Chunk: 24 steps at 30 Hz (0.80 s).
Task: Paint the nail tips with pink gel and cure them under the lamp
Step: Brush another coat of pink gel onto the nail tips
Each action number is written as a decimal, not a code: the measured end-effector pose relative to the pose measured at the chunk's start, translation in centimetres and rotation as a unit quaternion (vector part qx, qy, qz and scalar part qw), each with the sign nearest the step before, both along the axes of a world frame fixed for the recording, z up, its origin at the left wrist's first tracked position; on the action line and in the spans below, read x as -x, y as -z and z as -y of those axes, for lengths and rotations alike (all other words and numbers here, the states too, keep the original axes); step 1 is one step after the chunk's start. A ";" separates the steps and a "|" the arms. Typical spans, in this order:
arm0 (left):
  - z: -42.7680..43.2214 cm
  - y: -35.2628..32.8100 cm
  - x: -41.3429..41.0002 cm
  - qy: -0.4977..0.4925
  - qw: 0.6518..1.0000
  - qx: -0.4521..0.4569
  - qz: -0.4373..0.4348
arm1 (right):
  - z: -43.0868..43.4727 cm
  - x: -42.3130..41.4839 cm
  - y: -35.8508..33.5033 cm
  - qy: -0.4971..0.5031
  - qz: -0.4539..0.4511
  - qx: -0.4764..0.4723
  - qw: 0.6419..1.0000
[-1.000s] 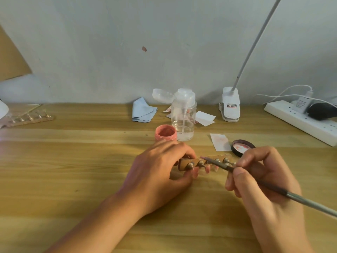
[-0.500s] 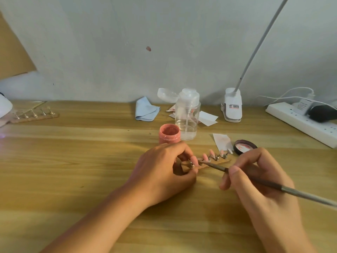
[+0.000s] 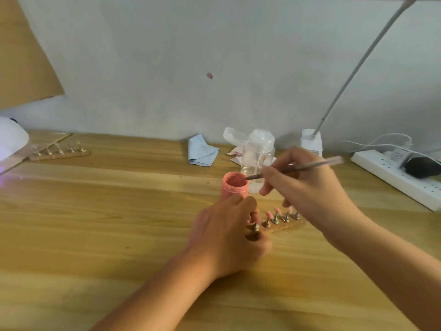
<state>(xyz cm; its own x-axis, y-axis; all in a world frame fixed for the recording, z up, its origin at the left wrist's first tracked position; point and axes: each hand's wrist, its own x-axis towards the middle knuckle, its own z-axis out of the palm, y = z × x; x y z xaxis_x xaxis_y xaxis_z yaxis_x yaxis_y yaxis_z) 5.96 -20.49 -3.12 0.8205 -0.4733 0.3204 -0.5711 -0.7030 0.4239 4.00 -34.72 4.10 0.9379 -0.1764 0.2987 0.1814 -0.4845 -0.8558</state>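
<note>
An open pink gel jar (image 3: pixel 234 187) stands mid-table. My right hand (image 3: pixel 307 187) grips a thin brush (image 3: pixel 296 167) whose tip dips into the jar's mouth. A wooden nail-tip holder strip (image 3: pixel 284 225) lies just in front of the jar, with several metal stands carrying pink-coated tips (image 3: pixel 270 214). My left hand (image 3: pixel 229 232) pinches the strip's left end, hiding that part. The white curing lamp (image 3: pixel 10 140) sits at the far left edge, with a purple glow below it.
A clear pump bottle (image 3: pixel 259 158) stands behind the jar, with a blue cloth (image 3: pixel 201 151) to its left. A second holder strip (image 3: pixel 59 151) lies by the lamp. A desk lamp base (image 3: pixel 311 142) and a white power strip (image 3: pixel 401 177) occupy the right.
My right hand lifted the brush off the nail tips and moved it up and back to the jar, where the tip now dips in. My left hand stayed on the strip.
</note>
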 end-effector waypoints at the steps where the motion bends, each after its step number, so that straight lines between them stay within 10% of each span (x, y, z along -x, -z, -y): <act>1: 0.0 0.0 0.0 -0.002 1.000 0.002 0.004 | -0.2 -1.0 -0.1 0.013 -0.007 0.033 0.999; 6: -0.2 0.1 -0.3 0.004 1.000 0.009 0.001 | -1.1 -2.9 0.1 0.042 -0.037 0.073 0.996; 11: -0.1 0.3 -0.5 -0.009 0.999 0.033 -0.006 | -0.2 2.9 1.6 0.004 0.086 -0.127 0.988; 24: -0.1 0.0 -0.2 -0.018 0.999 0.039 0.015 | 2.0 7.1 6.2 0.023 0.142 0.029 0.989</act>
